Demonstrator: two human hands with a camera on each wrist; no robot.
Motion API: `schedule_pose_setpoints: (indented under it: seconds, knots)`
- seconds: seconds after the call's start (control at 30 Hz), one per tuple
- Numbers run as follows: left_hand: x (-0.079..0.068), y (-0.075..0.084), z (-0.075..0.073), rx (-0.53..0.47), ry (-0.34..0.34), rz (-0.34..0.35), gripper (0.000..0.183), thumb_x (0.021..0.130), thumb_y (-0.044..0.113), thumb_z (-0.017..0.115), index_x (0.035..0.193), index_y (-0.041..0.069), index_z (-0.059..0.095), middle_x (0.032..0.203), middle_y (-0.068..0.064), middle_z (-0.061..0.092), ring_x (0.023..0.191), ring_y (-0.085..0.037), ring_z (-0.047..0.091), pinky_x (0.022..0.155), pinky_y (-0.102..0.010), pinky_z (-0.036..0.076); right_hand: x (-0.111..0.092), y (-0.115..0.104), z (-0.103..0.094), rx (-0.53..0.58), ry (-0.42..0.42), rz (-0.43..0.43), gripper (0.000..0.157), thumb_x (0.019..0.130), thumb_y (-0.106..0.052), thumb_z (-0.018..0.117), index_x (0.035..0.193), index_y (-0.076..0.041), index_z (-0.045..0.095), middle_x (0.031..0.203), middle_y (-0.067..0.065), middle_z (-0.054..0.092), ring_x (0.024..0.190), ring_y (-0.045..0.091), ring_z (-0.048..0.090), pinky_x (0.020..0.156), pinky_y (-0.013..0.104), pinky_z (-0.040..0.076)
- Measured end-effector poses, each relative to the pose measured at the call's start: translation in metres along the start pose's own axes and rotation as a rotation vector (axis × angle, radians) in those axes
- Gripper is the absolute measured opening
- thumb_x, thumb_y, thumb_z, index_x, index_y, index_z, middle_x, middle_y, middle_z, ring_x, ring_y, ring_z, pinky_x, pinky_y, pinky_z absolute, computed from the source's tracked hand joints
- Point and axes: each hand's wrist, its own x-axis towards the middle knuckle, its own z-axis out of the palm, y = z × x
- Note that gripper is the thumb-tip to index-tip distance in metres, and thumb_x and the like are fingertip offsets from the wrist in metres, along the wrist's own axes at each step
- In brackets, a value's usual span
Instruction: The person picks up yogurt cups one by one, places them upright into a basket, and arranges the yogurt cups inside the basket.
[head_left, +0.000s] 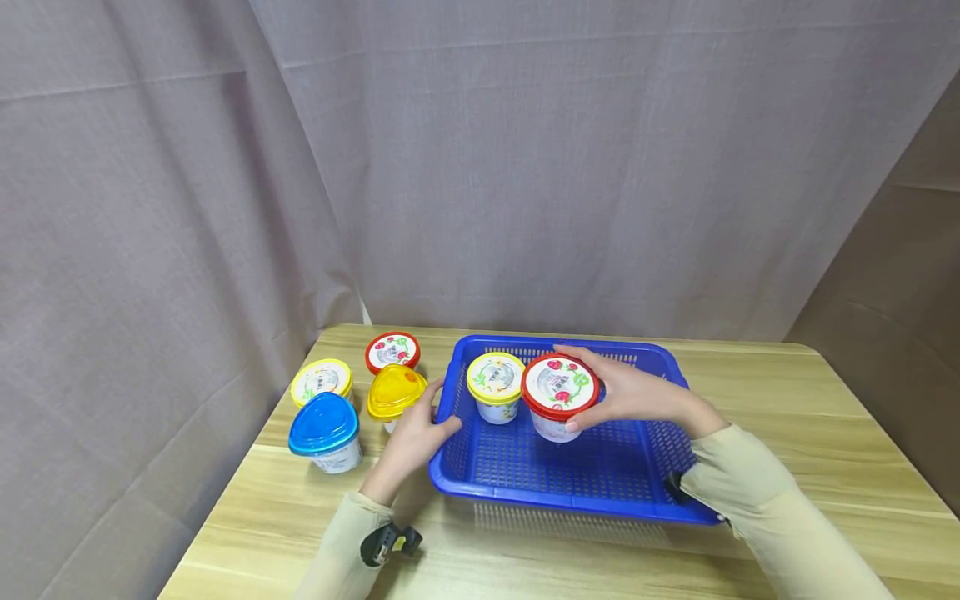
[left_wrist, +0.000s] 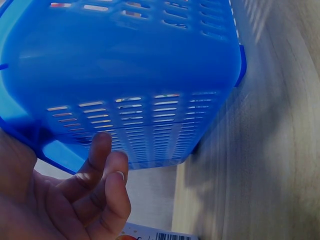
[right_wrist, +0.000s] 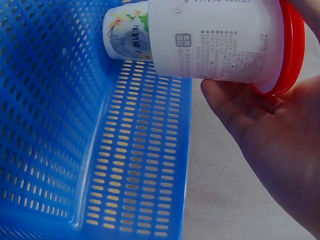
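My right hand (head_left: 622, 390) grips a red-lidded white tub (head_left: 561, 387) by its sides, near the lid. The tub is held over the blue plastic basket (head_left: 570, 500); the right wrist view shows its printed side (right_wrist: 215, 45) above the basket. Just left of it, a yellow-lidded tub (head_left: 496, 385) stands inside the basket. My left hand (head_left: 412, 437) holds the basket's left rim, thumb over the edge and fingers bent outside the slotted wall. In the left wrist view those fingers (left_wrist: 107, 185) curl beside the wall, while the thumb is hidden.
Left of the basket on the wooden table (head_left: 247, 542) stand a tub with a domed yellow lid (head_left: 396, 392), a blue-lidded tub (head_left: 324, 429), another flat yellow-lidded tub (head_left: 321, 381) and a second red-lidded tub (head_left: 392, 351). A grey curtain (head_left: 510, 167) hangs behind the table.
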Motion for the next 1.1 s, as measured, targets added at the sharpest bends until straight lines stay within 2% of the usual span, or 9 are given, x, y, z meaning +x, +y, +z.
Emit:
schedule_pose_setpoints:
  seconds: [0.13, 0.37, 0.63, 0.83, 1.1]
  knots:
    - [0.0, 0.0, 0.0, 0.003, 0.0, -0.003, 0.073, 0.09, 0.02, 0.068, 0.153, 0.002, 0.036, 0.096, -0.012, 0.071, 0.082, -0.021, 0.069, 0.074, -0.039, 0.059, 0.004, 0.001, 0.005, 0.025, -0.049, 0.014, 0.107, 0.072, -0.043, 0.09, 0.157, -0.018, 0.03, 0.144, 0.007, 0.049, 0.13, 0.029, 0.047, 0.102, 0.048, 0.044]
    - [0.0, 0.0, -0.001, -0.005, 0.005, 0.001, 0.073, 0.089, 0.02, 0.069, 0.153, 0.002, 0.037, 0.093, -0.01, 0.071, 0.079, -0.019, 0.068, 0.072, -0.037, 0.059, 0.013, 0.0, 0.017, 0.048, -0.131, -0.032, 0.103, 0.072, -0.037, 0.091, 0.155, -0.012, 0.035, 0.139, 0.006, 0.053, 0.126, 0.027, 0.049, 0.101, 0.047, 0.045]
    - [0.001, -0.001, 0.001, -0.008, -0.001, 0.002, 0.072, 0.09, 0.02, 0.069, 0.153, 0.003, 0.037, 0.095, -0.011, 0.072, 0.081, -0.02, 0.069, 0.074, -0.039, 0.059, 0.025, 0.003, 0.031, 0.102, -0.179, -0.062, 0.099, 0.073, -0.033, 0.091, 0.153, -0.013, 0.036, 0.139, 0.005, 0.052, 0.126, 0.026, 0.049, 0.102, 0.048, 0.044]
    - [0.001, 0.0, 0.002, -0.007, -0.006, 0.002, 0.072, 0.091, 0.019, 0.068, 0.153, 0.003, 0.036, 0.098, -0.013, 0.073, 0.084, -0.022, 0.07, 0.077, -0.041, 0.059, 0.035, -0.001, 0.041, 0.084, -0.205, -0.094, 0.102, 0.071, -0.035, 0.093, 0.154, -0.013, 0.036, 0.137, 0.003, 0.054, 0.125, 0.023, 0.05, 0.104, 0.048, 0.042]
    - [0.001, -0.001, 0.001, -0.009, -0.004, -0.002, 0.072, 0.091, 0.019, 0.068, 0.154, 0.003, 0.036, 0.099, -0.014, 0.073, 0.084, -0.023, 0.07, 0.078, -0.042, 0.059, 0.044, -0.005, 0.05, 0.125, -0.278, -0.093, 0.103, 0.071, -0.033, 0.093, 0.154, -0.014, 0.035, 0.136, 0.001, 0.054, 0.125, 0.021, 0.05, 0.106, 0.046, 0.041]
